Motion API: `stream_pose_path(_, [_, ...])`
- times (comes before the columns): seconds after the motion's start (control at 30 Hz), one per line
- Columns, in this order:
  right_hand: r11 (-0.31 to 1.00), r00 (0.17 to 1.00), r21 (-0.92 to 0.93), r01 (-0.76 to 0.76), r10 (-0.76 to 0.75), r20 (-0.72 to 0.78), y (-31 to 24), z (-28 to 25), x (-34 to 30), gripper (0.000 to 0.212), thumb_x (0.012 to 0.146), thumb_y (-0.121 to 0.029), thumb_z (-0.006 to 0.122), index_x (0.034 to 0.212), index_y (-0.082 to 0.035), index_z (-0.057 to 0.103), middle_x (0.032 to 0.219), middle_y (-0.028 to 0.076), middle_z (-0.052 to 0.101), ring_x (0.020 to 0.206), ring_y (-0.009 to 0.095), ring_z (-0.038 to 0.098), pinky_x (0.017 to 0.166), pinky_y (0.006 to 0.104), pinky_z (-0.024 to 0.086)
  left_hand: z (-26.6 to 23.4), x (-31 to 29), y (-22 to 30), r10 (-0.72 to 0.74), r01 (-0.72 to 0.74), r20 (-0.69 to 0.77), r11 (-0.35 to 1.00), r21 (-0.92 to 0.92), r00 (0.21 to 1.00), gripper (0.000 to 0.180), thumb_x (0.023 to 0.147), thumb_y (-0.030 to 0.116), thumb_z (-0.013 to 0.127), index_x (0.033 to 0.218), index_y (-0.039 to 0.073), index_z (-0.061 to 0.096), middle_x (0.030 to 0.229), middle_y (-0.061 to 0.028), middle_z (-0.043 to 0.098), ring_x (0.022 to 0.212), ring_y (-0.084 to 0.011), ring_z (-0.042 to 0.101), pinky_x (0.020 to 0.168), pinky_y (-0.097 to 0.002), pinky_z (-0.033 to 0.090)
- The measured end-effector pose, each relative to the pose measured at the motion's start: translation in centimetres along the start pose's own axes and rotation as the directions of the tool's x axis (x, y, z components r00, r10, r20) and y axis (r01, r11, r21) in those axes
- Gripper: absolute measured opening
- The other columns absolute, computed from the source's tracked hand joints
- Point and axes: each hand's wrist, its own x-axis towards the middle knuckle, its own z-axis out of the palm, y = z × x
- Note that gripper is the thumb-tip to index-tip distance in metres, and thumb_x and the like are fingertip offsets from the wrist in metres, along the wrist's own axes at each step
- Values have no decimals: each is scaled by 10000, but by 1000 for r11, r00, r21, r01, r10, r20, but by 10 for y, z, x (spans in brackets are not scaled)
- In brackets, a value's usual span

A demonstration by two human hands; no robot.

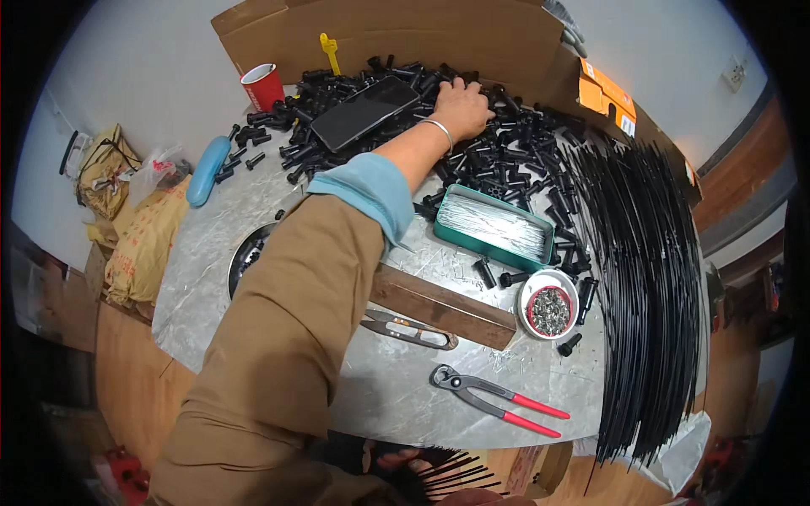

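Observation:
My left hand (462,110), with a bracelet at the wrist, reaches to the back of the table and rests on a heap of black bolt-shaped pieces (506,156). Its fingers are spread over the pieces, and nothing shows in them. Just left of the hand, a dark phone (364,113) lies on the heap. Nearer to me stand a green tin (436,229) of thin silvery pins and a white bowl (576,316) of small metal bits. My right hand is not in view. A small skin-coloured shape shows below the table edge, too unclear to name.
A dark metal-looking bar (443,305), grey snips (409,331) and red-handled pincers (498,401) lie in front. Long black rods (645,295) cover the right side. Cardboard (422,38) walls the back. A red cup (263,87) and blue case (207,171) stand left.

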Motion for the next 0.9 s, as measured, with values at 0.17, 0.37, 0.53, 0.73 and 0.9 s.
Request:
stream_pose_path(0.17, [976, 988, 188, -113, 91, 124, 19, -28, 12, 101, 863, -46, 623, 902, -24, 532, 852, 95, 496, 857, 234, 500, 797, 367, 417, -45, -25, -5, 192, -175, 58, 960, -220, 980, 235, 849, 267, 621, 829, 56, 722, 806, -166, 673, 835, -348, 619, 778, -431, 501])
stream_pose_path(0.37, [944, 967, 273, -186, 127, 220, 36, -42, 15, 99, 851, -40, 636, 859, -45, 538, 808, 54, 476, 827, 199, 476, 773, 338, 398, -113, -79, -12, 179, -90, 71, 753, -652, 981, 203, 853, 194, 657, 928, 5, 650, 752, -96, 656, 702, -172, 610, 662, -319, 494])
stream_pose_path(0.53, [993, 985, 67, -99, 88, 148, 42, -8, -14, 114, 875, -45, 612, 943, 1, 534, 892, 135, 528, 889, 265, 532, 822, 391, 443, -155, -130, -20, 111, 405, 631, 679, -613, 768, 228, 884, 228, 620, 1006, 37, 643, 801, -39, 633, 651, -78, 570, 605, -255, 491])
stream_pose_path(0.73, [971, 995, -237, 18, 6, 101, -2, 23, -37, 186, 903, -52, 584, 1044, 56, 529, 994, 232, 591, 963, 343, 600, 880, 454, 496, -155, -166, -35, 151, 477, 569, 400, -783, 808, 371, 829, 185, 672, 1161, 32, 606, 934, -99, 645, 713, -138, 637, 621, -273, 527])
stream_pose_path(0.9, [933, 989, -342, 113, -72, 131, -7, 36, -46, 220, 917, -45, 567, 1092, 83, 531, 1037, 276, 628, 998, 376, 636, 906, 478, 524, -118, -175, -43, 282, -110, 237, 827, -551, 930, 329, 731, 172, 704, 1031, 40, 680, 1039, -152, 620, 973, -322, 606, 857, -398, 484])
